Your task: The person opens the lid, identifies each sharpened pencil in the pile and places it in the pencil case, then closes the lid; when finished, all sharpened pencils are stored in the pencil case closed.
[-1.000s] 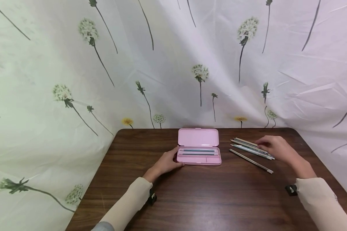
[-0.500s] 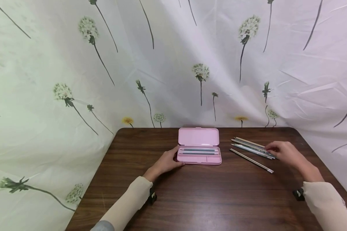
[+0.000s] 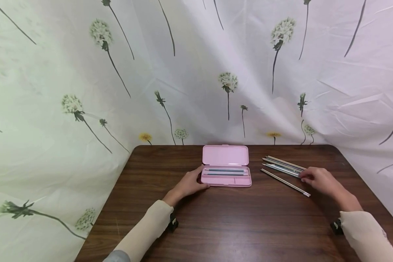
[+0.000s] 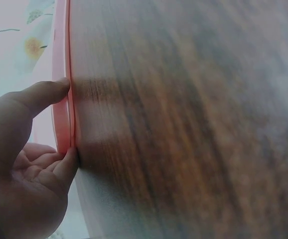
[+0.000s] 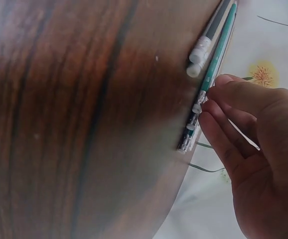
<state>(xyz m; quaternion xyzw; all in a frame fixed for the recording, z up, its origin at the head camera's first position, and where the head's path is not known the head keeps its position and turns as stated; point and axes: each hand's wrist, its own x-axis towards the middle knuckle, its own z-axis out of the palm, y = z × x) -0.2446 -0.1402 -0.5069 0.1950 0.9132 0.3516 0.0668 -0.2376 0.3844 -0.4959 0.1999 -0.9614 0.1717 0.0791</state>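
Behind the dark wood worktop, a pale cloth printed with dandelions, wrinkled here and there; near the middle of the far edge, an open pink pencil case, lid laid back toward the cloth, two pencils lengthwise in the rear compartment; between case and right hand, a fanned bunch of loose pencils; on the near side, apart from the bunch, a pair of pencils lying close together, eraser ends near that hand; at the case's left end, the left hand, gripping it between thumb and bent fingers; at the bunch's right end, directly under the right hand's thumb and bent fingertips, the eraser ends; cannot tell whether pinched or only touched.
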